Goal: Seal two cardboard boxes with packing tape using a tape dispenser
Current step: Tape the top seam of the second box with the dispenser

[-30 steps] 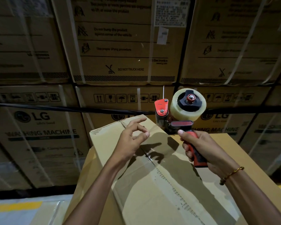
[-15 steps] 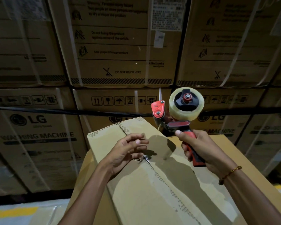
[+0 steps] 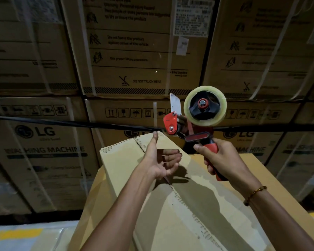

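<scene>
center right of the frame, the right hand (image 3: 223, 160) is gripping the tape dispenser (image 3: 205, 107) by its red handle, holding it raised by the far edge of the cardboard box (image 3: 188, 205) at lower center. the left hand (image 3: 159, 160) is hovering over the box top, fingers curled on nothing visible, thumb sticking out.

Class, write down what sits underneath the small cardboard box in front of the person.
A larger cardboard box lies under the small cardboard box, its top showing on the right. The stretch of top directly beneath is covered, so unseen.
</scene>
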A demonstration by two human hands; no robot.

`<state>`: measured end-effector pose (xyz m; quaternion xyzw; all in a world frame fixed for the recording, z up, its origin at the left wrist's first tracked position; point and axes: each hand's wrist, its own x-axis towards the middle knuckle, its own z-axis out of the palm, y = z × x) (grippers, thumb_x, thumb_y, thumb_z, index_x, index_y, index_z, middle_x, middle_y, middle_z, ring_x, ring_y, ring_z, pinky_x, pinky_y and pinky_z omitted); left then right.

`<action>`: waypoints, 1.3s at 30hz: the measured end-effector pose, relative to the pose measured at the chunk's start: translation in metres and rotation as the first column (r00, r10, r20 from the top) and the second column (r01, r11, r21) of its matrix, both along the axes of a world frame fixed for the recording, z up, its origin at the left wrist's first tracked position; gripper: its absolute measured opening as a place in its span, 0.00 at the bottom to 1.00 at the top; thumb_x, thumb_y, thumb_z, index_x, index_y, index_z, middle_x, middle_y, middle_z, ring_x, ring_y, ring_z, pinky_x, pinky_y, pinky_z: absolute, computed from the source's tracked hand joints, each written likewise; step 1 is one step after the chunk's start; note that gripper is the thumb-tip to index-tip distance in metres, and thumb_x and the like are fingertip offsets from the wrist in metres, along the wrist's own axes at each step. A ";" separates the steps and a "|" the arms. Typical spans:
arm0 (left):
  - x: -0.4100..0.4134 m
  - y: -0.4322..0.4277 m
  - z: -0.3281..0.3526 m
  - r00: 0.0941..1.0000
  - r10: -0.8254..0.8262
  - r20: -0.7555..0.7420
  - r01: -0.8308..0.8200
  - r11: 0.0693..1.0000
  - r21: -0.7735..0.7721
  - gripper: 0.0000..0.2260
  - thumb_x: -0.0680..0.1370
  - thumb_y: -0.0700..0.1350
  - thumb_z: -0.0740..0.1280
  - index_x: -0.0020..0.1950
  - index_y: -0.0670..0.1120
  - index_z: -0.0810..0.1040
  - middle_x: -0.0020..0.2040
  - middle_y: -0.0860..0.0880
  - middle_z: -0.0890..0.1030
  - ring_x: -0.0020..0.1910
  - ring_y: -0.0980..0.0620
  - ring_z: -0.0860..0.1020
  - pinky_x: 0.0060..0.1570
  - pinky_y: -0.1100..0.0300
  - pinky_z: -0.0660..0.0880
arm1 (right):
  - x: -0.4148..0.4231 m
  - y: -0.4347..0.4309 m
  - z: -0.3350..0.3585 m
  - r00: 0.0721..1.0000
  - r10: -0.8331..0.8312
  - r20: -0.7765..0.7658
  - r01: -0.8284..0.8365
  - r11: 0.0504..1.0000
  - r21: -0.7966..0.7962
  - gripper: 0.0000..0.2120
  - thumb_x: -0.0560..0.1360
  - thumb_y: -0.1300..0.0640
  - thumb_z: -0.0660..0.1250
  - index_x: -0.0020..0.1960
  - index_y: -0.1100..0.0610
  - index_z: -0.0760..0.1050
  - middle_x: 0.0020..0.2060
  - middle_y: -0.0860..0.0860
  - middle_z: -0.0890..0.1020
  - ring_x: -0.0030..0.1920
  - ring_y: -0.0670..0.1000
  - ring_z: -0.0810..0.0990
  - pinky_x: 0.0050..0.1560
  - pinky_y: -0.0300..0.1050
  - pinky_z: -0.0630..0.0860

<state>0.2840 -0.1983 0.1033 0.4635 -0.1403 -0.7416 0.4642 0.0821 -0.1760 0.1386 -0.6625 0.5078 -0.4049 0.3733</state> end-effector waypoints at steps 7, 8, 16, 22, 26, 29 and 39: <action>0.021 -0.015 0.008 0.990 -0.058 0.132 0.064 0.997 -0.045 0.28 0.74 0.66 0.68 0.38 0.39 0.82 0.35 0.45 0.80 0.30 0.50 0.77 0.33 0.59 0.75 | 0.005 0.002 -0.003 0.988 -0.032 -0.148 0.023 0.998 -0.063 0.09 0.78 0.46 0.71 0.56 0.46 0.75 0.33 0.54 0.80 0.27 0.48 0.77 0.25 0.37 0.71; 0.021 -0.016 0.008 0.985 -0.061 0.160 0.071 0.996 -0.053 0.21 0.76 0.58 0.70 0.38 0.40 0.81 0.35 0.46 0.80 0.28 0.51 0.77 0.31 0.61 0.75 | 0.007 0.001 -0.003 0.987 -0.039 -0.159 0.028 0.997 -0.072 0.10 0.78 0.46 0.71 0.56 0.47 0.75 0.33 0.53 0.80 0.26 0.48 0.77 0.24 0.37 0.70; 0.033 -0.036 0.005 0.885 0.150 0.442 -0.045 0.970 -0.239 0.14 0.80 0.35 0.60 0.36 0.45 0.75 0.30 0.46 0.76 0.27 0.53 0.71 0.26 0.65 0.67 | 0.022 -0.004 -0.016 0.990 -0.004 -0.138 0.001 1.000 -0.018 0.08 0.76 0.54 0.73 0.55 0.49 0.79 0.37 0.53 0.84 0.33 0.51 0.85 0.35 0.59 0.83; 0.105 -0.069 0.005 0.572 0.309 0.760 -0.031 0.934 -0.356 0.10 0.79 0.40 0.70 0.36 0.43 0.78 0.34 0.44 0.76 0.31 0.51 0.69 0.31 0.59 0.65 | 0.033 -0.004 -0.020 0.980 -0.004 -0.197 0.003 1.000 -0.009 0.06 0.77 0.52 0.72 0.52 0.48 0.77 0.38 0.54 0.81 0.28 0.48 0.81 0.28 0.53 0.78; 0.156 -0.089 0.012 0.422 0.152 0.894 0.198 0.946 -0.255 0.12 0.80 0.50 0.69 0.46 0.41 0.84 0.41 0.42 0.83 0.36 0.49 0.75 0.33 0.57 0.70 | 0.039 -0.011 -0.023 0.985 0.022 -0.170 -0.016 0.999 0.040 0.08 0.77 0.50 0.73 0.53 0.48 0.77 0.37 0.52 0.80 0.28 0.46 0.79 0.29 0.41 0.76; 0.171 -0.103 0.010 0.295 0.052 0.954 0.294 0.945 -0.142 0.12 0.82 0.50 0.66 0.46 0.43 0.83 0.41 0.46 0.81 0.35 0.52 0.74 0.31 0.60 0.70 | 0.053 -0.020 -0.032 0.989 0.033 -0.146 -0.021 0.997 0.081 0.09 0.77 0.48 0.73 0.53 0.49 0.77 0.36 0.53 0.81 0.29 0.48 0.79 0.34 0.46 0.79; 0.175 -0.144 -0.037 0.004 0.226 0.974 0.381 0.900 -0.210 0.14 0.81 0.54 0.65 0.37 0.52 0.80 0.42 0.48 0.84 0.46 0.45 0.81 0.52 0.47 0.80 | 0.081 -0.017 -0.059 0.975 -0.059 -0.212 0.080 0.992 0.092 0.06 0.77 0.48 0.73 0.50 0.47 0.77 0.37 0.54 0.84 0.29 0.49 0.80 0.31 0.54 0.82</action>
